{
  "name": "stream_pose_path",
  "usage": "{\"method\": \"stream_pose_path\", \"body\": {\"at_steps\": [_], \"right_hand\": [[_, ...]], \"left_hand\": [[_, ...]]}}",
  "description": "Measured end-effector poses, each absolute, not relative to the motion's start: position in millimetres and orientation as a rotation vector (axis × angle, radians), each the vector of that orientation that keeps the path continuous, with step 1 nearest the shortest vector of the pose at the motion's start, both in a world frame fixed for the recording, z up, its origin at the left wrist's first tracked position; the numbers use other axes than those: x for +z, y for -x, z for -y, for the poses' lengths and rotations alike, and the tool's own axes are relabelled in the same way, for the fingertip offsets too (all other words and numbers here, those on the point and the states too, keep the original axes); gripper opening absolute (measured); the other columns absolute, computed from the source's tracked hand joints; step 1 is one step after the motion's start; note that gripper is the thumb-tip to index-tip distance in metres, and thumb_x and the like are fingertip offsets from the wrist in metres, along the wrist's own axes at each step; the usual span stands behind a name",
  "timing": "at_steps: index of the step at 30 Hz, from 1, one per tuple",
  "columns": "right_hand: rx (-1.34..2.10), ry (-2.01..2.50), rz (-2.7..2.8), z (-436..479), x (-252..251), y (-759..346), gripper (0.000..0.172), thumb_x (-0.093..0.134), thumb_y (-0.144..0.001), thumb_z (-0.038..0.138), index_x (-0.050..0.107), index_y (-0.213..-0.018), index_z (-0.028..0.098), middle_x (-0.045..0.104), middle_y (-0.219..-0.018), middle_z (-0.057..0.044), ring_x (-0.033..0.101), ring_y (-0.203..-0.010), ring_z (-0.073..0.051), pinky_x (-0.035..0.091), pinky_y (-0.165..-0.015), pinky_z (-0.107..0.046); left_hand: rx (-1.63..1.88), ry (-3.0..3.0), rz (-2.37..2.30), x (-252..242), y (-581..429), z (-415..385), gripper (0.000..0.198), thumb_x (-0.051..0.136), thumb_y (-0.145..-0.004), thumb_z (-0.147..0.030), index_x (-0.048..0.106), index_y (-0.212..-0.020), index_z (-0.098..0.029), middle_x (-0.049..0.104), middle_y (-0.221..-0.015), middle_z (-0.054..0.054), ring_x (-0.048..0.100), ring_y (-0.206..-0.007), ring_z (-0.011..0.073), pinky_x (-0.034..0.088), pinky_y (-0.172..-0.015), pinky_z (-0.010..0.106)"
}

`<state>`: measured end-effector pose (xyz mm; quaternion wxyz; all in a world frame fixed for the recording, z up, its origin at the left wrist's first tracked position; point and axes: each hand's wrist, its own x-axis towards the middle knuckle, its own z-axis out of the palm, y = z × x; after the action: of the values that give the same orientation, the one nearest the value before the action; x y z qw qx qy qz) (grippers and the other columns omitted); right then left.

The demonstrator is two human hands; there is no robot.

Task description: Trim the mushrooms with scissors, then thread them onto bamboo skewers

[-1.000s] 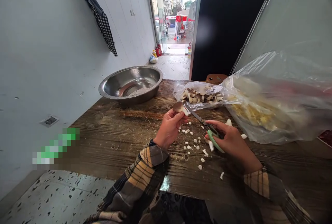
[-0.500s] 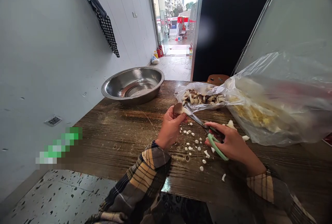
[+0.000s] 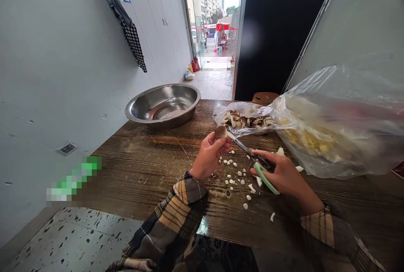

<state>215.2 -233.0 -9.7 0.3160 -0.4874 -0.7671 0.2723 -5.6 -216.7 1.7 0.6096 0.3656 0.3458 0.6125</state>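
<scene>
My left hand (image 3: 208,155) pinches a brown-capped mushroom (image 3: 220,131) above the dark wooden table (image 3: 151,162). My right hand (image 3: 284,174) grips green-handled scissors (image 3: 256,162), whose blades reach up to the mushroom's stem. Several small white stem pieces (image 3: 235,175) lie scattered on the table between and below my hands. Just beyond them an open clear bag of mushrooms (image 3: 246,118) lies on its side.
A steel basin (image 3: 163,104) sits at the table's far left, by the white wall. A big clear plastic bag (image 3: 344,125) with pale yellow contents fills the right side. A chair back (image 3: 264,96) shows behind the table, with an open doorway to the street beyond.
Both hands and the scissors stayed almost in place. The blades have come up to the mushroom's stem, and the view shifted slightly down.
</scene>
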Motion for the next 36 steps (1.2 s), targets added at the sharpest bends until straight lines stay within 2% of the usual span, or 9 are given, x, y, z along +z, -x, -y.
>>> {"method": "stream_pose_path", "body": {"at_steps": [10, 15, 20, 26, 36], "right_hand": [[0.670, 1.280, 2.046, 233.1, -8.7, -216.9, 0.048, 0.069, -0.073, 0.042, 0.068, -0.117, 0.022, 0.073, -0.097, -0.006, 0.064, -0.074, -0.021, 0.052, -0.069, -0.033], [0.700, 1.271, 2.071, 233.4, -7.8, -217.0, 0.049, 0.069, -0.074, 0.042, 0.065, -0.119, 0.023, 0.072, -0.103, -0.006, 0.064, -0.075, -0.020, 0.052, -0.071, -0.033], [0.746, 1.279, 2.075, 233.0, -8.5, -217.3, 0.051, 0.070, -0.074, 0.043, 0.063, -0.121, 0.023, 0.071, -0.100, -0.005, 0.063, -0.075, -0.020, 0.051, -0.070, -0.032], [0.736, 1.243, 2.104, 231.7, -11.3, -217.4, 0.052, 0.069, -0.075, 0.042, 0.061, -0.122, 0.023, 0.069, -0.096, -0.004, 0.061, -0.076, -0.019, 0.050, -0.072, -0.033], [0.699, 1.265, 2.114, 231.7, -10.6, -215.8, 0.052, 0.068, -0.076, 0.043, 0.062, -0.122, 0.020, 0.070, -0.096, -0.006, 0.063, -0.080, -0.021, 0.051, -0.074, -0.034]], "left_hand": [[1.415, -0.829, -0.801, 2.3, 6.8, 216.4, 0.031, 0.080, -0.066, -0.031, 0.062, -0.085, -0.013, 0.065, -0.074, 0.002, 0.057, -0.060, 0.0070, 0.043, -0.056, 0.019], [1.453, -0.882, -0.864, 0.1, 7.3, 215.3, 0.026, 0.077, -0.067, -0.029, 0.062, -0.081, -0.013, 0.065, -0.071, 0.001, 0.054, -0.055, 0.0060, 0.040, -0.054, 0.019], [1.436, -0.899, -0.885, 1.1, 6.4, 216.3, 0.026, 0.077, -0.066, -0.029, 0.062, -0.080, -0.013, 0.064, -0.067, 0.000, 0.052, -0.053, 0.0058, 0.038, -0.052, 0.019], [1.423, -0.763, -0.809, 3.2, 6.2, 216.3, 0.029, 0.080, -0.062, -0.027, 0.059, -0.077, -0.014, 0.062, -0.066, -0.001, 0.052, -0.053, 0.0051, 0.040, -0.053, 0.019], [1.395, -0.786, -0.822, 0.7, 3.7, 217.9, 0.028, 0.079, -0.065, -0.027, 0.061, -0.080, -0.012, 0.064, -0.068, 0.000, 0.053, -0.052, 0.0046, 0.040, -0.052, 0.017]]}}
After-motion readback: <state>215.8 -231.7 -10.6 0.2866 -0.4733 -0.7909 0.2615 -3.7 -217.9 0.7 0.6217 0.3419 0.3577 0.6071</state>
